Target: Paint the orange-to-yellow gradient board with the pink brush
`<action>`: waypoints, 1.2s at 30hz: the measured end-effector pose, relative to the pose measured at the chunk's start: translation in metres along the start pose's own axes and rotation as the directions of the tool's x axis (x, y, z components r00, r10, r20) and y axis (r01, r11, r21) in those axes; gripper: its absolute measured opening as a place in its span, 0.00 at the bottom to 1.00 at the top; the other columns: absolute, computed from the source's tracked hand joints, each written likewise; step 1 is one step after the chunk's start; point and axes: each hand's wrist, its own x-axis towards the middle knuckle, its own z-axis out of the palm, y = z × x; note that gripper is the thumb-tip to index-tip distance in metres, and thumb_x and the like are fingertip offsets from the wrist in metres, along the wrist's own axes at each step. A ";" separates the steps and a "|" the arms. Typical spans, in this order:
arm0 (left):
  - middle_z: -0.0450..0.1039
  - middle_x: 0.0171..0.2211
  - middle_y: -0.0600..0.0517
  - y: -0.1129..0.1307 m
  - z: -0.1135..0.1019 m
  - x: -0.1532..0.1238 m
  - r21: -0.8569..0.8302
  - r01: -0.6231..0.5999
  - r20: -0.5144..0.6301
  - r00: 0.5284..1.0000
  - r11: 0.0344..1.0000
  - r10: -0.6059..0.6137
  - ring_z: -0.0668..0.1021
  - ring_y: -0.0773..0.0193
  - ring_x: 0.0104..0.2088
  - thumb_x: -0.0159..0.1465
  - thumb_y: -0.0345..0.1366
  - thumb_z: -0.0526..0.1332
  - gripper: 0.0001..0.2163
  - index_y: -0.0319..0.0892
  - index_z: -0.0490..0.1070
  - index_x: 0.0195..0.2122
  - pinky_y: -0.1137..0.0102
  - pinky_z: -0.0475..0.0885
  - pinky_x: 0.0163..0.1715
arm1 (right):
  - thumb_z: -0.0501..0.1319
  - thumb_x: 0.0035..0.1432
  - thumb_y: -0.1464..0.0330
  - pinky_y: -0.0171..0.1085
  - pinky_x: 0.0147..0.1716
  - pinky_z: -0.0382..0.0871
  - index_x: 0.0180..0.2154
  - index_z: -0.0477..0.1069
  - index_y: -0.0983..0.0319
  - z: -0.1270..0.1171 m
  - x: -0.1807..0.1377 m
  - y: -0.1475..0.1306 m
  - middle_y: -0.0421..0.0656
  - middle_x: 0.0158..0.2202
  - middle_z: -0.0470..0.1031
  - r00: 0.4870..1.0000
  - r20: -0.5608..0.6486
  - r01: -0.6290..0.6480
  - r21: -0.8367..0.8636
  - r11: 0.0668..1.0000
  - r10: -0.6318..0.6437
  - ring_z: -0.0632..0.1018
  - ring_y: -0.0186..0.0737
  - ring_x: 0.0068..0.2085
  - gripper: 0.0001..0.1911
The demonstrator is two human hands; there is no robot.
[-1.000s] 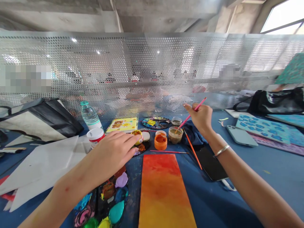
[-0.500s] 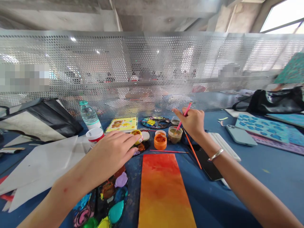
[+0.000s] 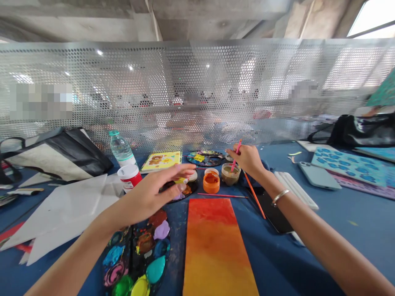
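My right hand (image 3: 250,159) grips a pink paintbrush (image 3: 237,151), its lower end down in a clear cup of murky water (image 3: 230,178). My left hand (image 3: 151,193) reaches over the table with its fingers stretched and thumb apart, around a small yellow paint jar (image 3: 181,180) mostly hidden by the fingers; contact is unclear. An open orange paint jar (image 3: 211,185) stands between the hands. Below it lies a canvas (image 3: 217,246) painted from red at the top to yellow-orange. A palette (image 3: 140,255) with many paint colours sits under my left forearm.
A thin pink brush (image 3: 222,195) lies above the canvas, an orange brush (image 3: 254,196) to its right. Left stand a red-and-white tub (image 3: 129,177) and a water bottle (image 3: 121,149). A phone (image 3: 319,176) lies right. A perforated metal screen (image 3: 203,82) runs along the back.
My right hand has lowered, and the brush sits more upright and deeper in the water. My left hand's fingers have straightened and shifted right over the yellow jar. The view has swung slightly left.
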 end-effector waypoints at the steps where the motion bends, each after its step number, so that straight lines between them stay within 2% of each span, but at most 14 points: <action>1: 0.66 0.60 0.52 -0.001 0.000 0.002 -0.223 0.030 -0.011 0.999 0.974 -0.033 0.70 0.57 0.59 0.68 0.47 0.53 0.19 0.56 0.62 0.59 0.62 0.67 0.56 | 0.60 0.53 0.62 0.36 0.24 0.49 0.15 0.51 0.58 0.004 0.000 0.003 0.36 0.13 0.55 0.999 0.045 0.007 0.010 1.000 -0.008 0.59 0.33 0.19 0.23; 3: 0.66 0.60 0.51 -0.004 0.002 0.006 -0.560 0.065 -0.050 0.992 0.826 -0.112 0.70 0.56 0.59 0.67 0.47 0.55 0.19 0.55 0.63 0.58 0.63 0.68 0.54 | 0.61 0.53 0.63 0.36 0.24 0.49 0.15 0.51 0.58 0.009 0.001 0.008 0.35 0.12 0.54 0.994 0.110 0.016 0.031 0.999 -0.019 0.58 0.33 0.19 0.23; 5: 0.68 0.59 0.49 -0.007 0.004 0.010 -0.742 0.098 -0.059 0.976 0.663 -0.211 0.70 0.55 0.58 0.66 0.45 0.57 0.18 0.52 0.65 0.56 0.62 0.68 0.53 | 0.59 0.55 0.63 0.36 0.24 0.49 0.15 0.50 0.58 0.009 0.002 0.011 0.35 0.12 0.53 0.990 0.139 0.013 0.048 0.999 -0.019 0.57 0.33 0.19 0.24; 9: 0.71 0.55 0.44 -0.010 0.007 0.016 -0.890 0.163 -0.003 0.932 0.425 -0.363 0.73 0.53 0.56 0.65 0.42 0.58 0.15 0.45 0.68 0.53 0.59 0.67 0.54 | 0.58 0.56 0.63 0.36 0.24 0.48 0.15 0.49 0.58 0.006 0.003 0.014 0.33 0.13 0.51 0.987 0.163 0.005 0.069 0.998 -0.016 0.55 0.32 0.19 0.23; 13: 0.70 0.56 0.41 -0.010 0.005 0.020 -0.928 0.209 0.059 0.900 0.308 -0.432 0.74 0.54 0.54 0.68 0.40 0.55 0.16 0.42 0.65 0.55 0.59 0.67 0.54 | 0.56 0.57 0.62 0.36 0.24 0.48 0.15 0.49 0.58 0.006 0.004 0.016 0.34 0.13 0.51 0.985 0.170 -0.009 0.097 0.995 -0.008 0.55 0.31 0.19 0.23; 16: 0.69 0.57 0.41 -0.011 0.006 0.020 -0.892 0.233 0.048 0.901 0.387 -0.432 0.74 0.55 0.55 0.66 0.40 0.56 0.17 0.43 0.64 0.56 0.59 0.68 0.54 | 0.56 0.56 0.61 0.36 0.23 0.49 0.14 0.49 0.58 0.004 0.005 0.018 0.34 0.12 0.52 0.980 0.198 -0.021 0.130 0.991 -0.005 0.57 0.32 0.19 0.24; 18: 0.69 0.57 0.43 -0.014 0.008 0.018 -0.782 0.229 -0.026 0.918 0.580 -0.396 0.73 0.55 0.56 0.64 0.41 0.59 0.18 0.45 0.65 0.55 0.58 0.67 0.55 | 0.56 0.56 0.61 0.36 0.23 0.51 0.15 0.50 0.58 -0.001 0.006 0.020 0.34 0.12 0.54 0.973 0.229 -0.031 0.157 0.987 -0.005 0.59 0.32 0.19 0.23; 20: 0.69 0.58 0.44 -0.016 0.014 0.016 -0.567 0.196 -0.117 0.942 0.800 -0.313 0.71 0.55 0.58 0.60 0.40 0.62 0.21 0.45 0.66 0.54 0.58 0.67 0.57 | 0.56 0.55 0.61 0.35 0.23 0.53 0.16 0.54 0.58 -0.010 0.008 0.024 0.35 0.13 0.58 0.956 0.292 -0.038 0.198 0.979 -0.022 0.62 0.32 0.19 0.20; 23: 0.71 0.55 0.47 -0.014 0.025 0.019 -0.222 0.119 -0.186 0.969 0.968 -0.161 0.73 0.56 0.56 0.58 0.36 0.62 0.20 0.44 0.68 0.53 0.59 0.69 0.56 | 0.58 0.53 0.60 0.34 0.23 0.60 0.20 0.65 0.60 -0.027 0.010 0.032 0.36 0.15 0.67 0.893 0.441 -0.045 0.284 0.958 -0.089 0.68 0.32 0.20 0.14; 26: 0.76 0.50 0.50 -0.003 0.035 0.039 0.059 0.047 -0.181 0.983 0.997 -0.036 0.76 0.58 0.52 0.60 0.30 0.58 0.15 0.44 0.72 0.49 0.61 0.69 0.55 | 0.60 0.50 0.61 0.33 0.25 0.64 0.23 0.70 0.61 -0.040 0.013 0.041 0.37 0.19 0.70 0.829 0.536 -0.048 0.354 0.934 -0.160 0.71 0.33 0.23 0.11; 28: 0.76 0.49 0.50 0.005 0.042 0.067 0.160 -0.008 -0.164 0.986 0.987 0.035 0.77 0.59 0.50 0.60 0.25 0.55 0.16 0.42 0.74 0.46 0.60 0.69 0.55 | 0.61 0.49 0.61 0.33 0.25 0.63 0.23 0.69 0.61 -0.045 0.015 0.045 0.36 0.19 0.69 0.826 0.537 -0.053 0.371 0.927 -0.168 0.70 0.32 0.23 0.10; 32: 0.76 0.48 0.46 0.008 0.062 0.150 0.121 -0.051 -0.100 0.993 0.991 0.064 0.76 0.59 0.50 0.59 0.20 0.56 0.16 0.37 0.73 0.47 0.59 0.68 0.55 | 0.62 0.48 0.63 0.33 0.24 0.62 0.23 0.68 0.61 -0.055 0.018 0.050 0.35 0.18 0.66 0.831 0.530 -0.067 0.396 0.916 -0.168 0.68 0.32 0.23 0.09; 34: 0.75 0.47 0.46 0.001 0.077 0.192 0.065 -0.079 -0.014 0.997 0.995 0.080 0.76 0.60 0.48 0.61 0.24 0.59 0.12 0.37 0.72 0.46 0.61 0.71 0.51 | 0.62 0.48 0.65 0.33 0.26 0.65 0.24 0.71 0.62 -0.061 0.017 0.051 0.37 0.20 0.70 0.780 0.588 -0.072 0.423 0.903 -0.213 0.70 0.32 0.24 0.07; 36: 0.71 0.50 0.47 -0.008 0.093 0.228 0.013 -0.091 0.059 0.994 0.996 0.090 0.76 0.58 0.47 0.65 0.37 0.61 0.13 0.39 0.69 0.50 0.57 0.74 0.47 | 0.61 0.49 0.67 0.34 0.28 0.68 0.27 0.74 0.63 -0.066 0.016 0.051 0.39 0.23 0.74 0.708 0.656 -0.080 0.443 0.893 -0.262 0.73 0.33 0.26 0.06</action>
